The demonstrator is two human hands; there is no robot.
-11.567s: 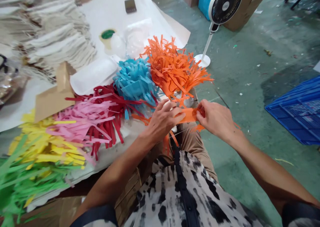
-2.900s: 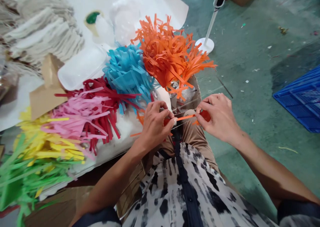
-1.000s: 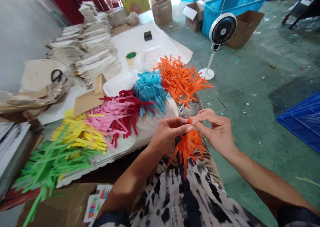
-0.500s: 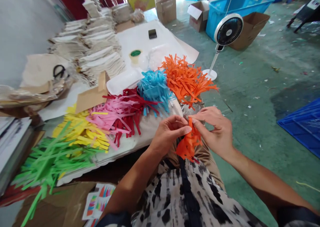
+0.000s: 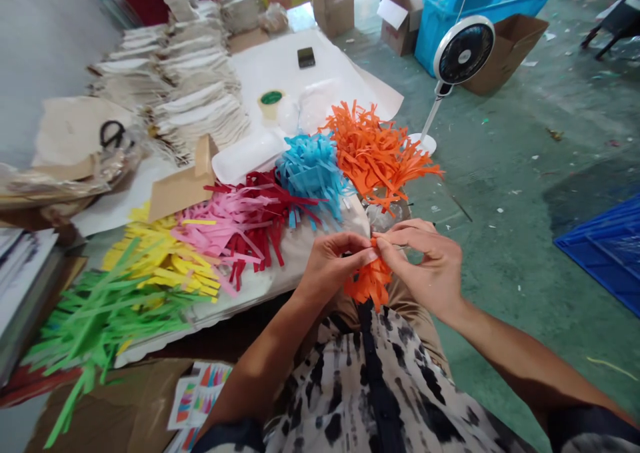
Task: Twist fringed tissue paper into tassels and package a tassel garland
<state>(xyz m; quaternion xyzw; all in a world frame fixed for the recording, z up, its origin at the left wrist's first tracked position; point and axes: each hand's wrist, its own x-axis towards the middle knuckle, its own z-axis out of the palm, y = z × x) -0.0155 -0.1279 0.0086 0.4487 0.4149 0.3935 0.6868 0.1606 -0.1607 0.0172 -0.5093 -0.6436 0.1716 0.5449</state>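
At centre frame, just below the orange fringe pile (image 5: 375, 150), the left hand (image 5: 333, 266) pinches the top of a small orange paper tassel (image 5: 369, 283) between thumb and fingertips. The right hand (image 5: 425, 270) meets it from the right, fingers closed on the same top. The step looks like gathering or binding the tassel's head; next calls for a firm, steady pinch. Both forearms angle inward over the lap.

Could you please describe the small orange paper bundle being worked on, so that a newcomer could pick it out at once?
Start at the long table with its row of coloured paper-strip heaps, and follow it to the orange heap at the near right end. Just below, over the person's lap, the left hand and right hand pinch a small orange bundle between them. It alone is held off the table.
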